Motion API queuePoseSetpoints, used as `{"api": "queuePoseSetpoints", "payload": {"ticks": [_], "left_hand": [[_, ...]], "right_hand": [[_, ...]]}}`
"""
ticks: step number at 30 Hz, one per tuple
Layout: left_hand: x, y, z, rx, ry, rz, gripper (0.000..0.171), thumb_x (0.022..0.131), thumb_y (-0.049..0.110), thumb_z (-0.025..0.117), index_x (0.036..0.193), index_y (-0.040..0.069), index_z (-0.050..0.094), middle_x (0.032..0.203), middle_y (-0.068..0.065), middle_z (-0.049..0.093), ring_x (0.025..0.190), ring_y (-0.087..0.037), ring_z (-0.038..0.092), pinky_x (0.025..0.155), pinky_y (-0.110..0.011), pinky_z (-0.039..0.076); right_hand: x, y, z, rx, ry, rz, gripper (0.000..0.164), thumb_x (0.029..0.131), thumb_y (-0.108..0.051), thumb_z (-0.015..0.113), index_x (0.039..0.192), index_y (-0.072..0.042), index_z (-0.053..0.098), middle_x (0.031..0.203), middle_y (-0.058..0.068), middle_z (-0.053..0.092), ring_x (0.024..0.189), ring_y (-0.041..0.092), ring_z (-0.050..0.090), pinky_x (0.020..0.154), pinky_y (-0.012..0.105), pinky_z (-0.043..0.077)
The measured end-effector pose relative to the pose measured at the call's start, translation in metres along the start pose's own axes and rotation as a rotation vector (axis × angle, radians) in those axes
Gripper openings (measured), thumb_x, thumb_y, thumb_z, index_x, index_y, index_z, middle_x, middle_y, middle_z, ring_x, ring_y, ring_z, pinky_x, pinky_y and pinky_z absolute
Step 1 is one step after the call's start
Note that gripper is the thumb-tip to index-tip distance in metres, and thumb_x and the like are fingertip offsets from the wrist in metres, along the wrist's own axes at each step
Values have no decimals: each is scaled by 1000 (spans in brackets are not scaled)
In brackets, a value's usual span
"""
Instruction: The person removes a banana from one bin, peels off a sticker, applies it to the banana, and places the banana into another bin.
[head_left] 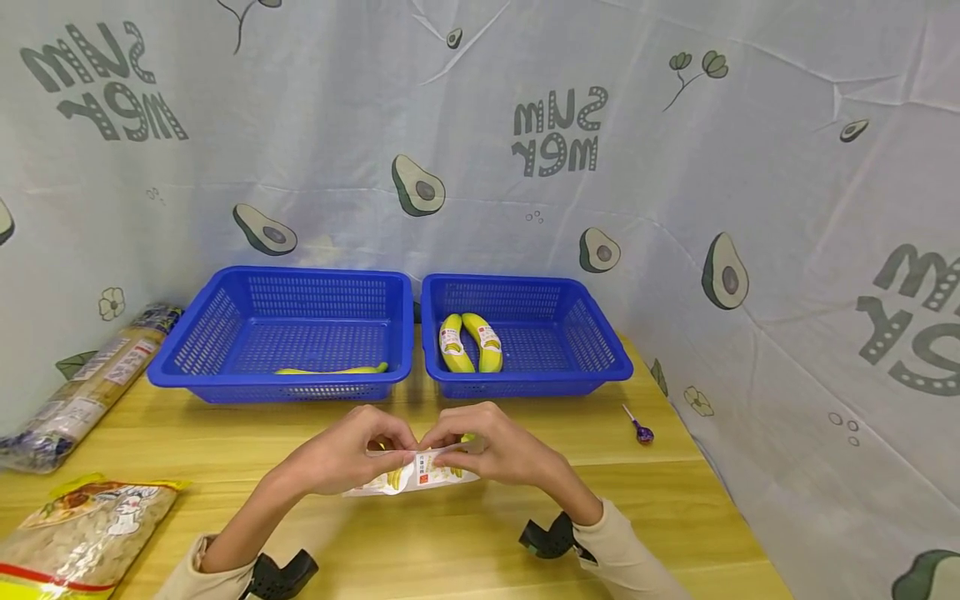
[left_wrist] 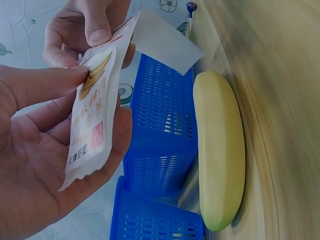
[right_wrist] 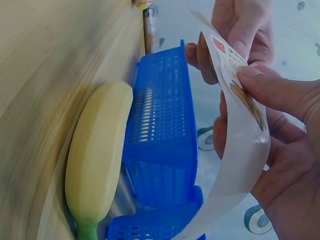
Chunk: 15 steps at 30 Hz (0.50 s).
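Note:
A strip of banana-printed sticker labels on white backing is pinched from both sides. My left hand holds its left part between thumb and fingers; my right hand grips it close by, the fingertips nearly meeting. In the right wrist view, a blank length of backing strip hangs down from the right hand. An unlabelled-looking banana lies on the table beyond the hands, mostly hidden by them in the head view. Two labelled bananas rest in the right blue basket.
The left blue basket contains a banana, partly hidden by its front wall. At the left lie a long wrapped package and a food bag. A purple lollipop lies at the right. A printed curtain hangs behind.

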<state>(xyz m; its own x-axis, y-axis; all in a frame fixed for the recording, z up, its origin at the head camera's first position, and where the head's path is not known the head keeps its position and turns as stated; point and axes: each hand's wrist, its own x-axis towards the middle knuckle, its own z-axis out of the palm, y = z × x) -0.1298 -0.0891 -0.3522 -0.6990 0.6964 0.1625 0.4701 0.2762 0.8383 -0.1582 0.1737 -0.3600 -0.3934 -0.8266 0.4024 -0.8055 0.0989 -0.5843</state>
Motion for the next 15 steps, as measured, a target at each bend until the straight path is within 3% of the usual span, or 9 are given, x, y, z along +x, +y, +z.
{"api": "queuePoseSetpoints", "payload": {"ticks": [15], "left_hand": [[0,-1,2,-1,12,-48,11,103,6,71,97,9,80,85,7,72,79,-5,62,78,-28,57]], "right_hand": [[0,1,-1,-23,-24,-8,21,99,-1,77,119,-6,79,100,2,77,82,2,59,69,20,56]]}}
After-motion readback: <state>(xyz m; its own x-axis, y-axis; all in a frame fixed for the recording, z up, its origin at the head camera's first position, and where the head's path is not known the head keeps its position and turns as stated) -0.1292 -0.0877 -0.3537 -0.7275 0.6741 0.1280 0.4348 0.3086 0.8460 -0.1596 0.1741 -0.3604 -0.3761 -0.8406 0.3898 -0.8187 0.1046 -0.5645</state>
